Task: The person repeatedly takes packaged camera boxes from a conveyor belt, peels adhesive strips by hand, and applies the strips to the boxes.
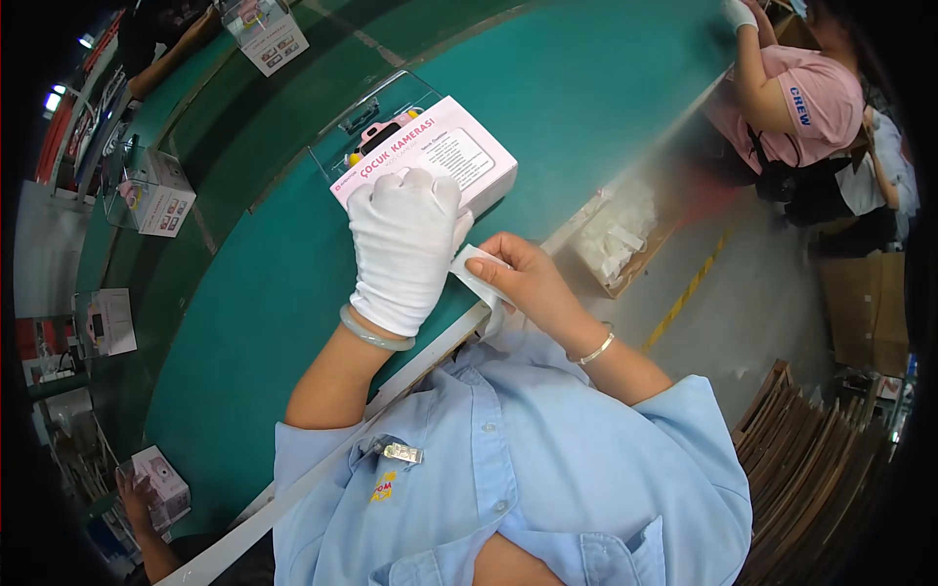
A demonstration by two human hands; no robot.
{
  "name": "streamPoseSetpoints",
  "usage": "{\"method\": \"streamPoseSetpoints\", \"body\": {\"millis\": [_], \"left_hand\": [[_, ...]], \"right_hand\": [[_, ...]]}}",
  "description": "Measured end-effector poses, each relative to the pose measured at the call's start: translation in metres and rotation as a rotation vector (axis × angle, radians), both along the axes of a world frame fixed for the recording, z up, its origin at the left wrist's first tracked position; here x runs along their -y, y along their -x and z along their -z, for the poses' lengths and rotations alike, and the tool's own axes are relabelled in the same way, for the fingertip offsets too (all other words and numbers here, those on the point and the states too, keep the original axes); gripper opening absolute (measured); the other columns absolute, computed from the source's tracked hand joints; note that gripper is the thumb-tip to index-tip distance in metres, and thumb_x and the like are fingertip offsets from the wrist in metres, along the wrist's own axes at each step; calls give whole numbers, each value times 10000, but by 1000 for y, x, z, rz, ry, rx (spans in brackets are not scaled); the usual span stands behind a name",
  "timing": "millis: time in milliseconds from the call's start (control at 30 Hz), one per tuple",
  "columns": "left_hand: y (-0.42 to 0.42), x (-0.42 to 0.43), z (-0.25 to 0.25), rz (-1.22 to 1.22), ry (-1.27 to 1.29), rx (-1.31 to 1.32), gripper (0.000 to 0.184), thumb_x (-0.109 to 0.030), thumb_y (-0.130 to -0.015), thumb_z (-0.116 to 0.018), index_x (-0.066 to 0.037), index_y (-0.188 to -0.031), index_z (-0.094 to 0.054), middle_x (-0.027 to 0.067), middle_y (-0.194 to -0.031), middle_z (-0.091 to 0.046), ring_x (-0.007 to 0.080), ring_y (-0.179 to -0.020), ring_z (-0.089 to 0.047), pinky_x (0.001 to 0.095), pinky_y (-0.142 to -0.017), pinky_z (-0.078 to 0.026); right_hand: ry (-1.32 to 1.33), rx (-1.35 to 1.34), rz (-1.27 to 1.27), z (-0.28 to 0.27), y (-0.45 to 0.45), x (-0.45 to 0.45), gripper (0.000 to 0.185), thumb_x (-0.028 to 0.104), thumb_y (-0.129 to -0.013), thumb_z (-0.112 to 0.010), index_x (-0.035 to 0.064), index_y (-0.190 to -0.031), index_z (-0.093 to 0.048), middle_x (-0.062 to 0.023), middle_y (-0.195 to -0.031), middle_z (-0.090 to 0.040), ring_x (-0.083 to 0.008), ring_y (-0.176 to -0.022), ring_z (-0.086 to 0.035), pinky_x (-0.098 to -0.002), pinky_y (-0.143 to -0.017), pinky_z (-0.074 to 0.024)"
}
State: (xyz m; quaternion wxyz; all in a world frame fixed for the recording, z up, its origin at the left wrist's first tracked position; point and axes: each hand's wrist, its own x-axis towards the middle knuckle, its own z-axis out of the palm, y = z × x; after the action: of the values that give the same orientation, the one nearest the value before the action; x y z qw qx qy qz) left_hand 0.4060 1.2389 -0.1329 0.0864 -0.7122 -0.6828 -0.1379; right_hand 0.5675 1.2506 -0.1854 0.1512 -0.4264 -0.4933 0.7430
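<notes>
A pink and white box [489,146] printed "ÇOCUK KAMERASI" rests on the green table, with a clear plastic cover [405,90] and a dark and yellow toy camera [383,135] at its far side. My left hand [403,249], in a white glove, is against the box's near edge with its fingers curled; whatever they may hold is hidden. Close beside it, my bare right hand [528,283] pinches a thin white piece [473,275] between thumb and fingers. The piece hangs by the table's near edge.
Similar boxes stand at the far left [164,200], top left [274,44], left edge [112,322] and lower left [161,483]. A carton of white wrapping [618,234] is right of the table [264,264]. Other people work at upper right, upper left and lower left. Cardboard sheets [801,449] stand lower right.
</notes>
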Motion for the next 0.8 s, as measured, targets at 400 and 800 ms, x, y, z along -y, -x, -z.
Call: {"method": "streamPoseSetpoints", "body": {"millis": [400,800], "left_hand": [[-7,-7,-1,35,-31,75,275,-308,-696,-681,-71,-689,-541,86,-664,-518,265,-648,-533,392,-574,-399],[32,15,16,-250,-323,770,420,-224,-841,-581,-38,-1201,-470,99,-1098,-509,217,-1017,-501,337,-879,-399]], "right_hand": [[54,-48,60,-5,-28,1,165,244,-882,-585,79,-884,-571,56,-703,-545,4,-566,-438,-168,-449,-339],[-77,-220,281,-25,-32,-45,212,260,-873,-589,55,-906,-550,22,-703,-541,-26,-506,-456,-171,-420,-347]]}}
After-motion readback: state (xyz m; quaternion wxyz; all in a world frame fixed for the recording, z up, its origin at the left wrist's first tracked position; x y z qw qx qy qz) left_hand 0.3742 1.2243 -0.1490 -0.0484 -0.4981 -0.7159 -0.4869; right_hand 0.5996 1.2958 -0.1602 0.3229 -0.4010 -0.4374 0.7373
